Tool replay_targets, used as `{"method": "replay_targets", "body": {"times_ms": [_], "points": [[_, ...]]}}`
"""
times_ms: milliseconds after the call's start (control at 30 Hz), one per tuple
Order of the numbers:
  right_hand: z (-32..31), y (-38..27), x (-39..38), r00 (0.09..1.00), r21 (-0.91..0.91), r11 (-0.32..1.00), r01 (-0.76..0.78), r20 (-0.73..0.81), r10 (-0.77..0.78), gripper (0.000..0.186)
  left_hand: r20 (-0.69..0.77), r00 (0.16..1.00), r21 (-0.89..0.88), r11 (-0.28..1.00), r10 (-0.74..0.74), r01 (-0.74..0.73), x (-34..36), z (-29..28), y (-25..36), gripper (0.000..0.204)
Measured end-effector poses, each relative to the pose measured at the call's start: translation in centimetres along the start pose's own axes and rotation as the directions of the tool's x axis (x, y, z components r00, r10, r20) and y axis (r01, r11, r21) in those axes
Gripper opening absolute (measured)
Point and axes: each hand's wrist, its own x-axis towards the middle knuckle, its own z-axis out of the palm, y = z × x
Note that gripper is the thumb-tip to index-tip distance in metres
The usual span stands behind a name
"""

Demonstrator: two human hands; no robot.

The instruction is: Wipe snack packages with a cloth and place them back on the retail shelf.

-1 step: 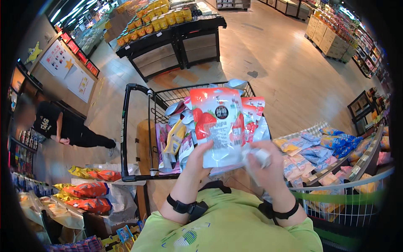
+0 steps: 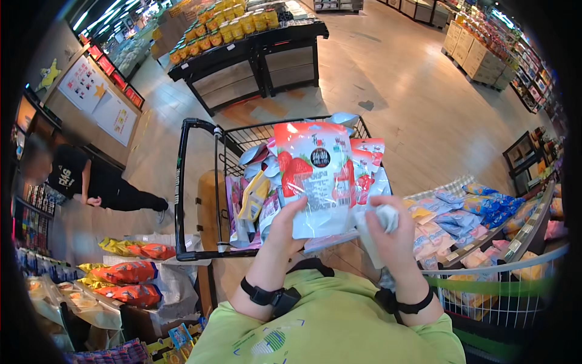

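Note:
My left hand (image 2: 284, 223) is closed on the lower left edge of a red and white strawberry pouch (image 2: 317, 209), thumb across its front. The pouch stands upright above a black wire shopping cart (image 2: 179, 194). Beside its lower right side, my right hand (image 2: 395, 242) pinches a crumpled white cloth or tissue (image 2: 368, 238); I cannot tell whether the cloth touches the pouch. Behind it in the cart lie similar strawberry pouches (image 2: 367, 164), a yellow packet (image 2: 254, 197) and several silvery and purple packets.
Snack bags in orange and yellow (image 2: 127, 273) lie on a display at left, where a person in black (image 2: 100, 182) stands beyond. To the right, a bin holds blue and pastel bags (image 2: 448, 212). Ahead is a black stand (image 2: 254, 70) of yellow jars.
My right hand has shifted slightly right, and more of the white cloth hangs in view below its fingers. The pouch has tipped or moved a little; my left hand keeps its hold.

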Motion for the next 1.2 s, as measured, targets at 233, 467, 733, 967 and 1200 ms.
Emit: {"method": "replay_targets", "body": {"times_ms": [233,467,733,967,1200], "points": [[1.6,1.3,2.4,0.859,0.3,0.814,-0.498,0.297,0.416,0.034,0.173,0.983,-0.115,0.992,0.063,-0.043,2.3,1.3,1.5,0.045],[2.0,1.9,3.5,0.851,0.469,0.712,-0.523,0.335,0.404,0.027,0.197,0.98,-0.06,0.998,0.037,-0.025,3.5,1.1,1.5,0.052],[3.3,10.5,3.2,0.881,0.355,0.81,-0.466,0.108,0.46,0.025,-0.082,0.995,0.595,0.804,0.058,0.003,8.1,-3.5,-1.9,0.055],[4.3,11.7,3.6,0.905,-0.181,0.894,-0.41,0.042,0.424,0.038,0.004,0.998,0.951,0.308,0.069,-0.026,7.6,-6.5,-2.9,0.07],[1.2,11.2,2.3,0.906,-0.283,0.864,-0.417,-0.056,0.419,0.049,0.029,1.0,0.998,-0.053,0.01,-0.029,5.6,-1.4,1.6,0.062]]}}
